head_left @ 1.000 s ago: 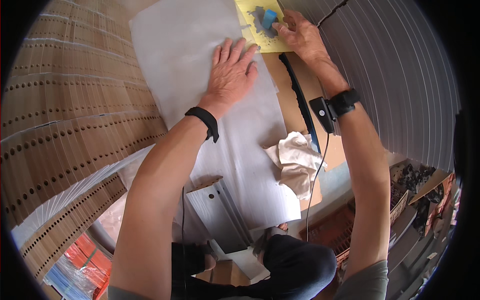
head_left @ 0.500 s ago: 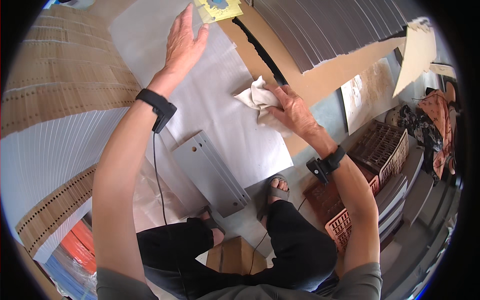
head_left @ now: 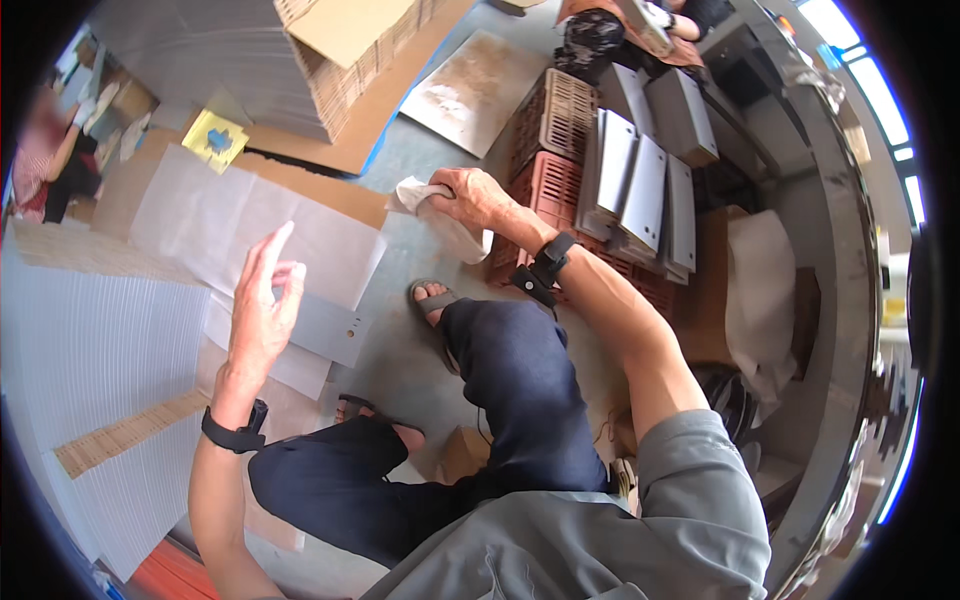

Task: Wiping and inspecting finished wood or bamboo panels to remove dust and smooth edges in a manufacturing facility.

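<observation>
My right hand (head_left: 472, 198) is closed on a whitish cloth (head_left: 464, 240), which hangs below the fingers over the floor, beside the crates. Its far end sticks out past my fingertips. At the left, my left hand (head_left: 262, 318) is raised with fingers stretched out and holds nothing. Behind that hand lies a grey panel (head_left: 338, 332) with small holes near one end, partly hidden by it. A white sheet (head_left: 255, 220) spreads over the cardboard beyond.
Reddish-brown plastic crates (head_left: 556, 180) carry several grey panels (head_left: 642, 195) at the right. Tall stacked panels (head_left: 110, 340) line the left. A yellow sheet (head_left: 215, 140) with a blue piece lies farther off. One person (head_left: 690, 20) sits at the far right, another (head_left: 55, 165) at the far left.
My view has swung to the right, toward the crates. My right hand has carried the cloth off the white sheet's edge toward the crates. My left hand has drawn back from beside the yellow sheet.
</observation>
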Available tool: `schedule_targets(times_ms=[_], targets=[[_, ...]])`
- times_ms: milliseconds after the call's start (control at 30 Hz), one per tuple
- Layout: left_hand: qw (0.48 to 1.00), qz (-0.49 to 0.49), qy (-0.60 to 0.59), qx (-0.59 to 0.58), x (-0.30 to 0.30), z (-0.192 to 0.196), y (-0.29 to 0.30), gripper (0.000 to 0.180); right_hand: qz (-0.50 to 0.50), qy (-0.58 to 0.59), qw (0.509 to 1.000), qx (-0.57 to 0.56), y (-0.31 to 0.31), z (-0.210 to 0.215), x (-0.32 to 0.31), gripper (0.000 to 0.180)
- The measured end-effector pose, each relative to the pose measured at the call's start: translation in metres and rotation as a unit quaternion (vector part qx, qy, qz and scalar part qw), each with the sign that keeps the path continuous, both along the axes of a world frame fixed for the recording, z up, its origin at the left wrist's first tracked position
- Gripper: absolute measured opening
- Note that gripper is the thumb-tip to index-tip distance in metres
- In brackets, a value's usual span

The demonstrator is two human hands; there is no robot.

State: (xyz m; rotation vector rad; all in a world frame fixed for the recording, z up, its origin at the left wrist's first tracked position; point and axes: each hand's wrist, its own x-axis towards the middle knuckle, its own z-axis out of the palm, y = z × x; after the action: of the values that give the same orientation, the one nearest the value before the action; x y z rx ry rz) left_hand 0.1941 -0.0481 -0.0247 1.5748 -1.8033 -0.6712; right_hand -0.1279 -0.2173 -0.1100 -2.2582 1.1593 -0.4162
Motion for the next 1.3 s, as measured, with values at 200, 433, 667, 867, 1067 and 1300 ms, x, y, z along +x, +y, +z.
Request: schedule_targets(times_ms=[200,433,667,867,1067,1300], targets=[[0.99,-0.095,0.096,0.047,-0.132,0.051,0.015,0.059,0.028,-0.13,0.991,-0.009,0.086,0.112,-0.056,0.04],[0.894,-0.2,0.386,0.107,-0.217,0.111,0.02,0.047,-0.059,-0.484,0.832,0.264,0.17,0.183,-0.094,0.046],[0.873,-0.122,0.43,0.194,-0.284,0.064,-0.011,0.042,-0.218,-0.421,0.863,0.173,0.238,0.188,-0.193,0.035],[0.876,-0.081,0.342,0.331,-0.405,-0.07,-0.078,0.068,-0.307,-0.222,0.922,0.083,0.3,0.17,-0.25,0.038],[0.879,-0.067,0.311,0.356,-0.462,-0.136,-0.133,0.055,-0.358,-0.275,0.89,0.067,0.318,0.161,-0.281,0.031],[0.871,-0.004,0.362,0.331,-0.476,-0.115,-0.123,0.041,-0.419,-0.421,0.796,0.117,0.31,0.154,-0.304,0.025]])
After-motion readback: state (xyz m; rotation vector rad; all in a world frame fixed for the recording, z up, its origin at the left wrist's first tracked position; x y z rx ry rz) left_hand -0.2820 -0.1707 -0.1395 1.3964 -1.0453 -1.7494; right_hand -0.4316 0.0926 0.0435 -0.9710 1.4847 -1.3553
